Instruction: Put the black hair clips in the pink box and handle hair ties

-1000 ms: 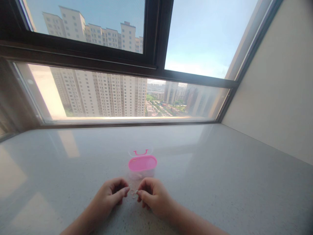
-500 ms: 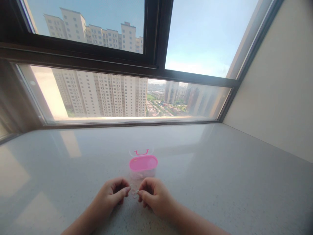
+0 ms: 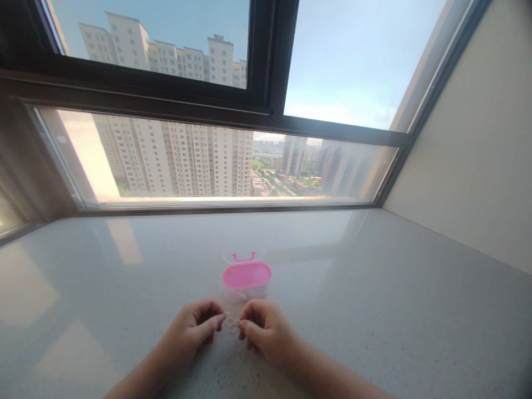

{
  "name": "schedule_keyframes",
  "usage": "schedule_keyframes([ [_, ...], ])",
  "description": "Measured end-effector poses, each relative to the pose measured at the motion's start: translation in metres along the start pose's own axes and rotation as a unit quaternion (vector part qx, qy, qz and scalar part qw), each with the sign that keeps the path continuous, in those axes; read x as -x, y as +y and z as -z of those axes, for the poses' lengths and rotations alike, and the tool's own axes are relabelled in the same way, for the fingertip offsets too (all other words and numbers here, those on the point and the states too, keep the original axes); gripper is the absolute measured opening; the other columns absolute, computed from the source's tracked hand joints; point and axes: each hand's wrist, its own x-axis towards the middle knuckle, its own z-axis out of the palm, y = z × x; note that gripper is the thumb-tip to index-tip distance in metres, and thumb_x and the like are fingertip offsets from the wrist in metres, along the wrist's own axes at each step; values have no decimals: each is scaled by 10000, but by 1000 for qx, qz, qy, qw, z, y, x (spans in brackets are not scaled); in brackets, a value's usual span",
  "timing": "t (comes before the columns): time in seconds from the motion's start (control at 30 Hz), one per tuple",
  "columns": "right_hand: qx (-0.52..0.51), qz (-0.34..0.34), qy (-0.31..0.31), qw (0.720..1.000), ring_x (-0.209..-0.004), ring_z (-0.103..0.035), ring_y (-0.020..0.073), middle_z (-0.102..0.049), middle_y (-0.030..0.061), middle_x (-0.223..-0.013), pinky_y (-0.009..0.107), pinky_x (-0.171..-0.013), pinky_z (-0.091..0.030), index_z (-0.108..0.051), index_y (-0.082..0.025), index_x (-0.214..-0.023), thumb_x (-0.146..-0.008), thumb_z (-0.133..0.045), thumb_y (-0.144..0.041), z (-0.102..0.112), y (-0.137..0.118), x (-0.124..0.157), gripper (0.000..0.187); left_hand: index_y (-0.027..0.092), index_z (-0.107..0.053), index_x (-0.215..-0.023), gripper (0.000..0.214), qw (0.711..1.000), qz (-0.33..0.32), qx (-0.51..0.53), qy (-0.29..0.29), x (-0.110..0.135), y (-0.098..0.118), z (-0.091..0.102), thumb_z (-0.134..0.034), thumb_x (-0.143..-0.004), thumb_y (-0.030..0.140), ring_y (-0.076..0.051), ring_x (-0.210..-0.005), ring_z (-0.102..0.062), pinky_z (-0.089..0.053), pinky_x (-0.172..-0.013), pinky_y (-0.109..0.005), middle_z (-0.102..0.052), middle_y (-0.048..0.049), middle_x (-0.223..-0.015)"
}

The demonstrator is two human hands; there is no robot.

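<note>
While both hands rest low on the pale speckled counter [image 3: 374, 288], the left hand [image 3: 189, 332] and the right hand [image 3: 266, 332] meet almost fingertip to fingertip. Each grip is closed, thumb against forefinger, on one end of a small clear piece [image 3: 231, 324]. That piece spans the narrow gap between the two grips, just over the counter. It is whitish, see-through and thin, and seems to form one or two little loops; it is too small to tell its shape more exactly. The other fingers of each hand curl under toward the palm.

Just beyond the grips, on the far side from the person, stands a small pink box [image 3: 246, 275]. It is oval, with a bright pink top and paler, translucent sides, near the fingertips but apart from them. Behind the box a clear lid [image 3: 244, 256] stands up, with a curved pink handle on it. Farther beyond is a dark-framed window [image 3: 266, 72] with tall apartment blocks outside. Well to the right of the right grip rises a plain cream wall [image 3: 477, 138].
</note>
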Motion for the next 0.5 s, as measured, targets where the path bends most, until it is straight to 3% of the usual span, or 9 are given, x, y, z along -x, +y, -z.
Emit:
schedule_keyframes([
  [0.5,10,6,3,1000,-453,-483,68,-584,-9,-625,165,-424,-352,-535,-144,-740,-741,-548,-202,0,3,-1,60,138,-571,-686,223,1000,-6,1,-3,0,-2,0,-549,-769,344,-98,-489,-413,-309,-476,-202,-476,53,-555],
])
